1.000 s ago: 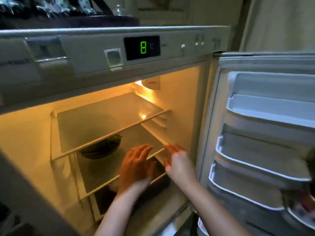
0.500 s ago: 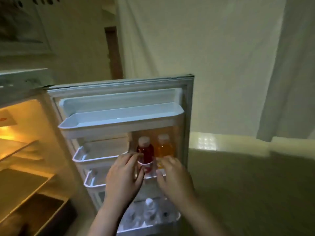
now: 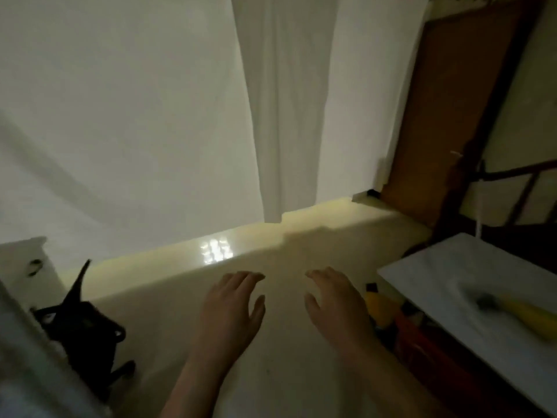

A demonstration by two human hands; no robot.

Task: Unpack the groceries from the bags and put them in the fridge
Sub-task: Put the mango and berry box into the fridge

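View has swung off the fridge: half a second ago both hands were at the door rack by the two juice bottles; now the fridge interior and door shelves are out of frame. Reads as turning away to fetch the next item.

Left to right:
- 8 o'clock: dark bag-like shape (image 3: 81,324) on the floor, too dim to say what it is or whether it holds anything.
- 6 o'clock, left of centre: left hand (image 3: 230,309), palm down, fingers loosely spread, holding nothing.
- Just right of centre: right hand (image 3: 334,303), same pose, fingers apart, empty. Both hover over the pale floor (image 3: 280,357), well apart from any grocery.
- 4 o'clock: yellow and red packaging (image 3: 388,315) low beside the right wrist, blurred; probably groceries or a bag, can't confirm.
- 3–4 o'clock: white tabletop (image 3: 437,279) with a yellow item (image 3: 524,315), banana-like, motion-blurred, lying on it.

Judgement: last item is placed, nothing in hand now. Next pickup likely the yellow item or the packaging at 4 o'clock; the right hand is nearest.
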